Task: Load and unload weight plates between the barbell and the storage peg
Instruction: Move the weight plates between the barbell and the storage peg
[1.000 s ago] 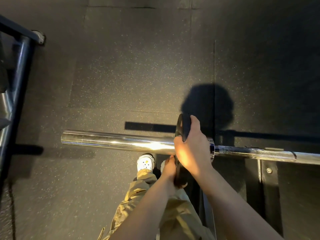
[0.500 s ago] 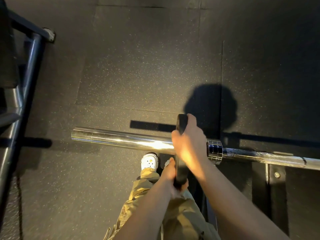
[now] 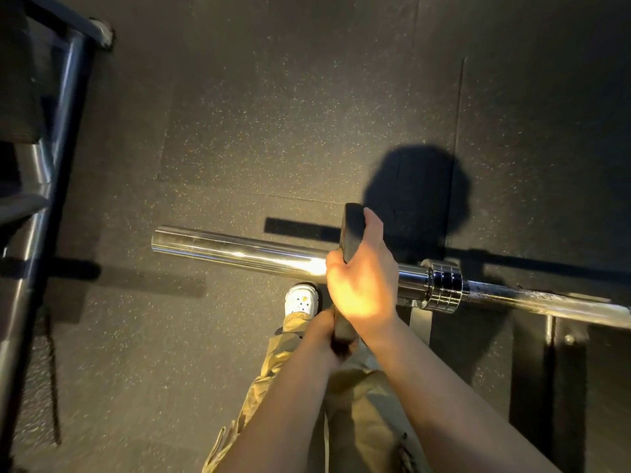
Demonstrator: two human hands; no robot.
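A chrome barbell sleeve (image 3: 239,256) runs left to right across the middle, ending at a ribbed collar (image 3: 444,288) and the thinner bar shaft (image 3: 546,302). A small black weight plate (image 3: 351,230) sits edge-on around the sleeve, a hand's width left of the collar. My right hand (image 3: 362,281) grips the plate's upper rim, fingers curled over its far side. My left hand (image 3: 324,332) holds the plate's lower rim beneath the sleeve; its fingers are mostly hidden. No storage peg is clearly visible.
A dark metal rack frame (image 3: 51,165) stands along the left edge. A black upright with a bolt (image 3: 566,339) supports the bar at right. My white shoe (image 3: 302,300) and khaki trousers are below the sleeve on speckled rubber flooring (image 3: 273,114).
The plate has slid left along the sleeve, away from the collar, with both hands holding it. A stretch of sleeve now shows between plate and collar.
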